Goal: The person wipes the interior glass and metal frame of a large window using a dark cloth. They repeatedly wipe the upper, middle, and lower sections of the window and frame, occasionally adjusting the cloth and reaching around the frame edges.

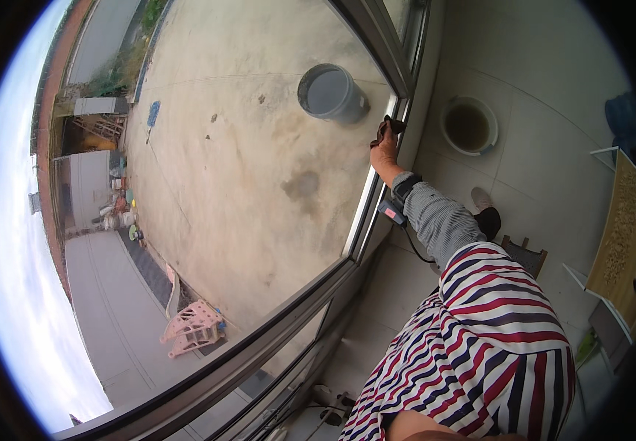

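Note:
My right hand (386,150) grips a crumpled dark brown cloth (397,125) against the metal rail of a window frame (363,223). The arm reaches out straight, in a grey sleeve with a dark band at the wrist. Below the wrist hangs a small grey device (391,211) with a cable. My left hand is out of view. Beyond the frame, a grey bucket (354,105) full of liquid stands on the concrete yard (230,182). Indoors, a round pale basin (493,138) of murky brown water rests on the tiled floor.
Beside my foot (482,199) stands a small stool (526,257). Small pieces lie spread over a tan panel (621,231) on a white-framed stand at the right. Outside are a blue mop head (153,113) and a pink plastic item (195,329). Another dark frame rail (224,364) crosses below.

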`<state>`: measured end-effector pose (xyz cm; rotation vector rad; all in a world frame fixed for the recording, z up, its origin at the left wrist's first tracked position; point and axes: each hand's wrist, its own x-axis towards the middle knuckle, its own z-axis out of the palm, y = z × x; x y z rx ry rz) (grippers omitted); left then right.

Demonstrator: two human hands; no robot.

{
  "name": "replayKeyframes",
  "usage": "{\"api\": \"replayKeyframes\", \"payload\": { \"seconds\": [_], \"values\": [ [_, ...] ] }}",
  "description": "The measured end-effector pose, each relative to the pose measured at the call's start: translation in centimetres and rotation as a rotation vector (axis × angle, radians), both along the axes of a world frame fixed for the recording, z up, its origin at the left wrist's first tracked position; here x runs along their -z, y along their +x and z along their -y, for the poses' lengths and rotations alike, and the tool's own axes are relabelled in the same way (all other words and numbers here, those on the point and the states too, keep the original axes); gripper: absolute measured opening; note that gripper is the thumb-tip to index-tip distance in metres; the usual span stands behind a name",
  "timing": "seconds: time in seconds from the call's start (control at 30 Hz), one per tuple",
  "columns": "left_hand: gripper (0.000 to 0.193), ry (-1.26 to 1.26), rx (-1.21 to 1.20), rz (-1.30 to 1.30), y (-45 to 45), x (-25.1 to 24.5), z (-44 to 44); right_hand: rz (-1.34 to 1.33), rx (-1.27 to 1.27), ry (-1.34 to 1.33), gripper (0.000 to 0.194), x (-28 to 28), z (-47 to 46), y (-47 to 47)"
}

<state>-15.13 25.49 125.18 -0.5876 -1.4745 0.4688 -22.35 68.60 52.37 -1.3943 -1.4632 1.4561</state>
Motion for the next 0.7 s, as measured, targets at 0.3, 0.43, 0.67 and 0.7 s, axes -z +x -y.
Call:
{"api": "replayKeyframes", "payload": {
  "seconds": [0.3, 0.43, 0.67, 0.7],
  "values": [
    [0.036, -0.003, 0.023, -0.011, 0.9, -0.2, 1.0, -0.125, -0.360, -1.016, 0.016, -0.1, 30.4, 6.0],
    [0.037, 0.017, 0.036, -0.003, 1.2, -0.3, 1.8, -0.233, -0.212, -1.408, 0.013, -0.1, 27.5, 6.2],
    [0.037, 0.073, 0.059, 0.004, 2.6, 0.0, 4.0, -0.126, -0.118, 0.171, 0.079, -19.9, 11.4, 4.5],
    [0.037, 0.078, 0.064, 0.001, 2.8, -0.1, 4.2, -0.186, -0.098, 0.357, 0.085, -24.1, 11.5, 5.4]
  ]
}}
